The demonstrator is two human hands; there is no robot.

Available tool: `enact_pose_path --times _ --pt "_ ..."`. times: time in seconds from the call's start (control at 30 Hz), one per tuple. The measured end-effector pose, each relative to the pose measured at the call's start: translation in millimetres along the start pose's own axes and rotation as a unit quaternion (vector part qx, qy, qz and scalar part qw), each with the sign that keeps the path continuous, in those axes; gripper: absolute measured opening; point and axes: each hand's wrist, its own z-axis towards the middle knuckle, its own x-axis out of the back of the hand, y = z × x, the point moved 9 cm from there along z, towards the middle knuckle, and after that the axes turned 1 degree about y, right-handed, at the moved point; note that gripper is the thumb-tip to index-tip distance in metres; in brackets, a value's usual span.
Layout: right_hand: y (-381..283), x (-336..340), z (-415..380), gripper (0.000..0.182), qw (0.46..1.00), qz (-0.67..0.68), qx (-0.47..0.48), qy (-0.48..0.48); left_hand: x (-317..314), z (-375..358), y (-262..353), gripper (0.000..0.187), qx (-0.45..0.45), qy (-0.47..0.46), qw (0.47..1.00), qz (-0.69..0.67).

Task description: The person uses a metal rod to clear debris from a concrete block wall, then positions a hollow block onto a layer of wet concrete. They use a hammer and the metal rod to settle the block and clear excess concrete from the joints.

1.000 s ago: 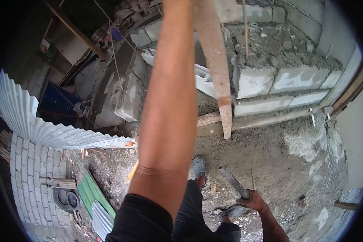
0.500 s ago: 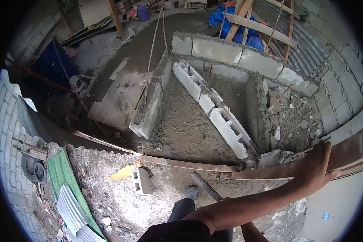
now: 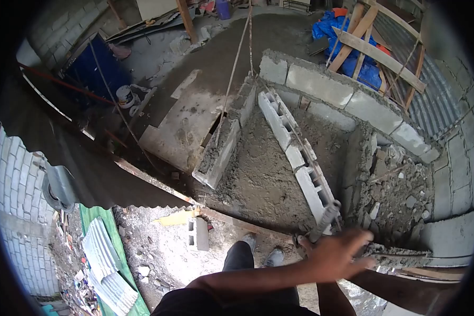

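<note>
My left arm reaches across from the lower left. My left hand (image 3: 339,255) is open and slightly blurred, its fingers pointing right above the low block edge. Partly hidden behind that arm, my right hand (image 3: 304,245) is closed round the lower part of a thick grey rod-like tool (image 3: 327,218). The rod stands tilted, with its upper end over the near end of a diagonal row of hollow blocks (image 3: 310,189). Wet grey mortar (image 3: 268,174) fills the bay left of the row.
Block walls (image 3: 321,87) surround the bays, with rubble (image 3: 400,195) at right. A loose hollow block (image 3: 198,234) stands on the ground below. Corrugated metal (image 3: 110,184) is at left. A long brown shape at lower right is unclear. Blue tarp (image 3: 363,71) lies behind the wall.
My left hand has left the board at the right and moved left, near the tool. My right hand and the tool have risen towards the block row. The view has shifted.
</note>
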Motion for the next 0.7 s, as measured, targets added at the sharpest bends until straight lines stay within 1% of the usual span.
enact_pose_path --times 0.03,0.07,0.1,0.13,0.17,0.2,0.23,0.27,0.3,0.33,0.37,0.4,0.43,0.47,0.5,0.53,0.57,0.6,0.63,0.67,0.7 --pt "5 -1 15 0.024 0.997 0.058 0.042 0.001 33 -4 -31 0.049 0.035 0.060 0.994 0.083" --pt "13 -1 27 0.022 0.990 0.117 0.082 0.004 58 -14 -74 0.043 0.132 0.052 0.987 0.080" --pt "6 -1 35 0.020 0.977 0.175 0.123 0.009 77 -31 -111 0.041 0.189 0.026 0.970 0.151" --pt "-38 -7 29 0.021 0.988 0.073 0.138 0.006 96 -53 -147 0.039 0.242 0.000 0.945 0.221" --pt "-55 -16 35 0.021 0.988 0.069 0.140 0.010 111 -81 -177 0.037 0.283 -0.002 0.939 0.196" --pt "-68 -19 36 0.021 0.989 0.024 0.145 0.036 121 -111 -201 0.035 0.325 -0.005 0.931 0.169" --pt "-78 -22 34 0.020 0.987 -0.023 0.145 0.059 130 -134 -210 0.038 0.337 -0.013 0.928 0.161" --pt "-85 -28 35 0.021 0.989 0.008 0.132 0.060 135 -151 -218 0.041 0.348 -0.020 0.924 0.156" --pt "-94 -32 44 0.021 0.989 0.006 0.138 0.060 138 -160 -226 0.041 0.344 -0.015 0.926 0.156" --pt "-96 -42 52 0.020 0.991 0.008 0.132 0.029 134 -186 -249 0.046 0.444 -0.002 0.895 0.034" --pt "-97 -53 54 0.019 0.992 0.012 0.122 -0.001 130 -209 -268 0.050 0.536 0.008 0.840 -0.088" --pt "-125 -64 46 0.020 0.991 0.052 0.115 -0.037 121 -210 -273 0.059 0.574 0.000 0.790 -0.215" --pt "-153 -70 39 0.020 0.992 0.055 0.112 -0.033 113 -211 -274 0.068 0.615 -0.006 0.719 -0.323" --pt "-187 -83 32 0.018 0.983 0.054 0.153 -0.082 127 -196 -267 0.074 0.613 0.107 0.685 -0.379" --pt "-210 -97 26 0.015 0.971 0.051 0.194 -0.132 137 -185 -264 0.080 0.601 0.218 0.638 -0.429" --pt "-215 -104 31 0.015 0.972 0.050 0.191 -0.129 141 -167 -276 0.085 0.548 0.195 0.665 -0.469" --pt "-225 -122 29 0.018 0.947 0.089 0.238 -0.196 146 -155 -282 0.085 0.549 0.194 0.663 -0.470" --pt "-233 -135 26 0.021 0.914 0.129 0.282 -0.264 162 -130 -287 0.079 0.471 0.227 0.690 -0.501" --pt "-233 -138 33 0.021 0.913 0.131 0.281 -0.265 181 -109 -286 0.075 0.388 0.259 0.711 -0.525" --pt "-246 -146 33 0.027 0.882 0.102 0.344 -0.304 194 -93 -276 0.075 0.384 0.262 0.715 -0.523" --pt "-261 -155 35 0.035 0.844 0.075 0.409 -0.340 210 -86 -267 0.064 0.408 0.276 0.725 -0.482"
